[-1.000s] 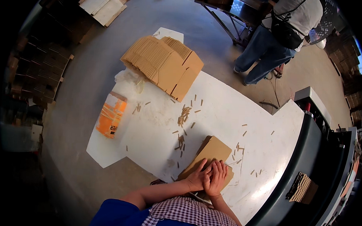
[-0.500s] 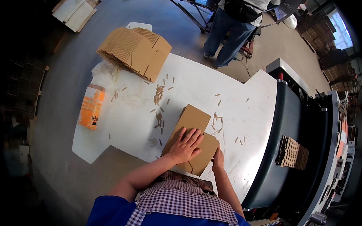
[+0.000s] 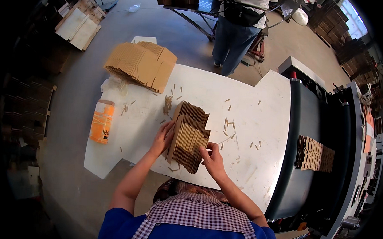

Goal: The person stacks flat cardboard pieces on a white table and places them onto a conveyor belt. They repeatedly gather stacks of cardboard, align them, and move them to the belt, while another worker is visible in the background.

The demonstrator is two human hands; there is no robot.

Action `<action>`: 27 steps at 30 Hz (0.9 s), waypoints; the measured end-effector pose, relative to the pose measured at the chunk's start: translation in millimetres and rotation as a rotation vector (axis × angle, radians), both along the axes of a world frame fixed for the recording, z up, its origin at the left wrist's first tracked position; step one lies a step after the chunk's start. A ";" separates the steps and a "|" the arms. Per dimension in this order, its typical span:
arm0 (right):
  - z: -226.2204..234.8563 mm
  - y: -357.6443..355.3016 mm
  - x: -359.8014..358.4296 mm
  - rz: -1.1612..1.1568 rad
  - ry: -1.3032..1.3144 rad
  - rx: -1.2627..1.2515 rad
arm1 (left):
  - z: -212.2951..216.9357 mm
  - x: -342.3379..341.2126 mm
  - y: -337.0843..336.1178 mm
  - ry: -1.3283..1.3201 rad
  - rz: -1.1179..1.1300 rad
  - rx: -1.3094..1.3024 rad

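Observation:
A stack of brown cardboard blanks (image 3: pixel 191 138) stands on edge on the white table in front of me, its many layered edges turned upward. Against its left face my left hand (image 3: pixel 163 138) is pressed, with the fingers close together along the board. My right hand (image 3: pixel 214 162) is curled at the near right edge of the stack, thumb and forefinger at the layers. Both hands steady the stack between them; the undersides of the fingers are hidden.
Small cardboard scraps (image 3: pixel 168 105) lie scattered over the white table (image 3: pixel 258 130). A larger pile of blanks (image 3: pixel 142 65) and an orange package (image 3: pixel 102 121) sit at the left. On the right is a machine with a dark roller (image 3: pixel 298 140), bearing cardboard pieces (image 3: pixel 317 153). A person (image 3: pixel 236 37) stands beyond.
The stack has gone from lying with its broad face up to standing with its edges up. My left hand has moved from its top to its left side; my right hand has shifted slightly left.

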State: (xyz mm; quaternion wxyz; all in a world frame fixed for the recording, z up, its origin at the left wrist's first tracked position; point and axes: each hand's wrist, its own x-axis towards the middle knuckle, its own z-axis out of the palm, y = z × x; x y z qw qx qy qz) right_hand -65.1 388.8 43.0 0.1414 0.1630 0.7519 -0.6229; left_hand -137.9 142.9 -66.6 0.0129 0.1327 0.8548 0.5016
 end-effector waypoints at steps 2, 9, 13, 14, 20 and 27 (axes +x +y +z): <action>5.3 -10.0 -6.7 0.050 -0.057 -0.057 | -0.8 7.1 -15.0 -0.266 0.126 0.097; -37.6 -31.0 -21.9 0.139 -0.228 -0.183 | 37.4 4.6 -6.2 -0.515 0.178 0.250; -38.1 -30.6 -28.1 0.047 -0.285 -0.404 | 24.8 -4.5 4.2 -0.641 0.165 0.283; -43.4 -26.6 -37.0 0.043 -0.245 -0.404 | 22.2 -15.5 8.2 -0.609 0.143 0.264; -35.9 5.8 -110.3 -0.107 -0.098 -0.341 | 42.4 -116.0 52.2 -0.473 0.022 0.293; -11.0 28.8 -206.3 -0.144 -0.052 -0.272 | 51.3 -217.6 85.1 -0.271 0.002 0.269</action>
